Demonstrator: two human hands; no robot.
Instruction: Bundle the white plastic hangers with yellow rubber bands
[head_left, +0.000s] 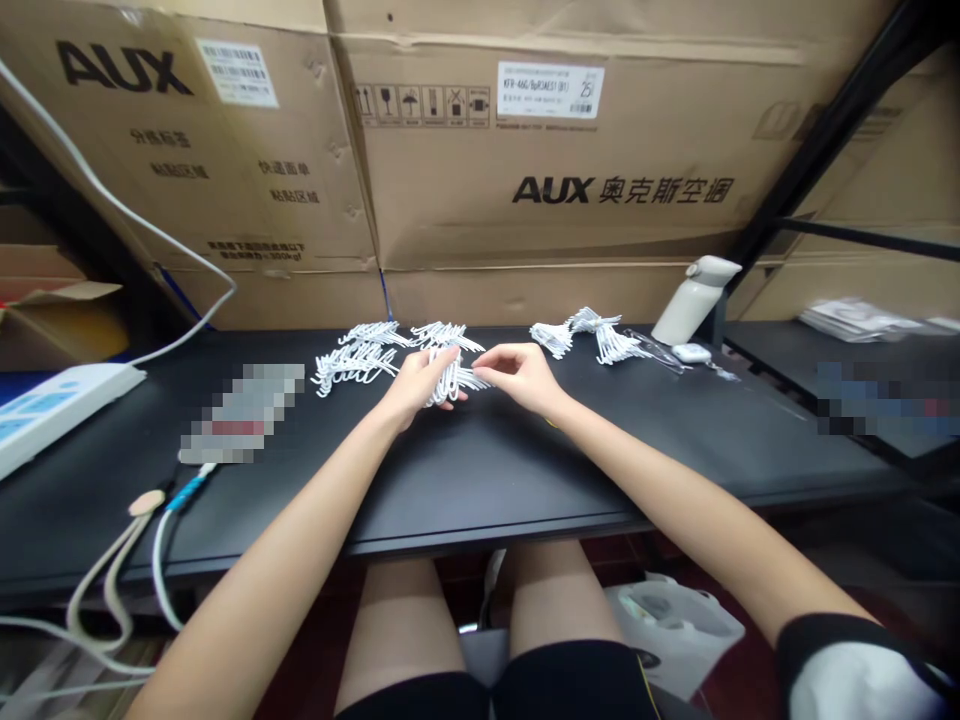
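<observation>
A black tabletop spans the workspace, smooth and matt, its near edge over a dark red floor. Two large printed cardboard panels stand along the back at 12 o'clock from the hands, and a black metal frame slants up at 2 o'clock.

The left hand curls around one held bundle of white hooks near the table's middle, thumb on top and fingers underneath. The right hand is just beside it at 3 o'clock, thumb and forefinger tips brought together by the hook ends; whether they pinch a hook, I cannot tell.

More white hooks lie from 9 to 11 o'clock in at least three clusters, and others between 2 and 3; their overlap prevents an exact count.

One pale bottle stands at 2 o'clock, with one small white case near its base. Around 9 o'clock are one power strip and, nearer, one pixelated flat device with a cable. One whitish plastic bag sits below at 5.
</observation>
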